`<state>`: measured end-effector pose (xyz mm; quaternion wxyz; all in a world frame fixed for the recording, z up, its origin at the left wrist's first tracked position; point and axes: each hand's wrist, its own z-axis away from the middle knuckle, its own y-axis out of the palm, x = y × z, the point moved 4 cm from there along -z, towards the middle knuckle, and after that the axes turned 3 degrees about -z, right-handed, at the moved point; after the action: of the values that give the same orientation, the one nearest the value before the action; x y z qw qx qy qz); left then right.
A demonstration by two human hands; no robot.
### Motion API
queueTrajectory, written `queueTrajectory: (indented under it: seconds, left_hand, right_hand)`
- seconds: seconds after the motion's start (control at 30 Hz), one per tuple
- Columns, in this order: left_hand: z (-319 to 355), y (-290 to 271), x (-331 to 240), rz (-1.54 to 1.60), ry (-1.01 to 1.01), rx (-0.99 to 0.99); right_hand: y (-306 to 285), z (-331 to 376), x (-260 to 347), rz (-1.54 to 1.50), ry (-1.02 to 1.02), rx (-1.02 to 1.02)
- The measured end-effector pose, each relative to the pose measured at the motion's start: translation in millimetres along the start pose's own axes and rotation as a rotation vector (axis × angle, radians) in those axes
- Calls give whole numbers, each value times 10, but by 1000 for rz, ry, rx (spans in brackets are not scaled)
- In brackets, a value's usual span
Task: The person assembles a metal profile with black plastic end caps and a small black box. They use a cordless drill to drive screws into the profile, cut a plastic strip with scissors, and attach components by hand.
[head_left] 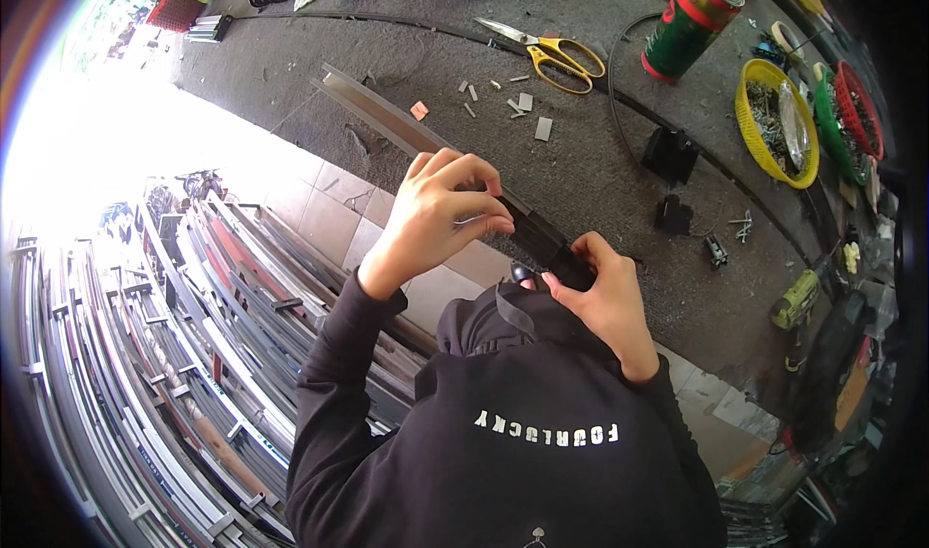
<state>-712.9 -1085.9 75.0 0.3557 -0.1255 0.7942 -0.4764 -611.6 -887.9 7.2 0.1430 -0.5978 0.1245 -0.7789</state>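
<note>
A long grey metal profile (373, 110) lies slantwise over the edge of the dark work surface. Its near end carries a black block-like piece (544, 239), whose exact kind I cannot tell. My right hand (610, 291) grips the near end of that black piece between thumb and fingers. Beside the profile, just up from the black piece, my left hand (435, 214) is closed, thumb and forefinger pinched together at the profile's edge. Whatever sits between those fingertips is too small or hidden to make out.
Yellow-handled scissors (566, 62), small grey pieces (544, 129) and a red-green spray can (692, 23) are on the surface beyond. Rightward are a yellow basket (742, 122) of small hardware, black parts (670, 154) and a green drill (795, 301). Racked metal bars (145, 403) fill the lower left.
</note>
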Motion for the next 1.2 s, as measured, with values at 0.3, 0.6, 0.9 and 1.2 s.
queueTrajectory:
  seconds: [0.3, 0.6, 0.9, 1.2]
  left_hand:
    - [124, -436, 975, -341, -180, -438]
    - [1566, -985, 2380, -495, -1059, -576]
    - [120, 3, 61, 17, -78, -52]
    - [828, -834, 1431, -342, -389, -713]
  right_hand:
    - [-10, 21, 19, 39, -37, -21]
    - [-9, 7, 26, 35, -73, -26]
    - [10, -1, 3, -9, 33, 30]
    - [-8, 5, 6, 7, 47, 27]
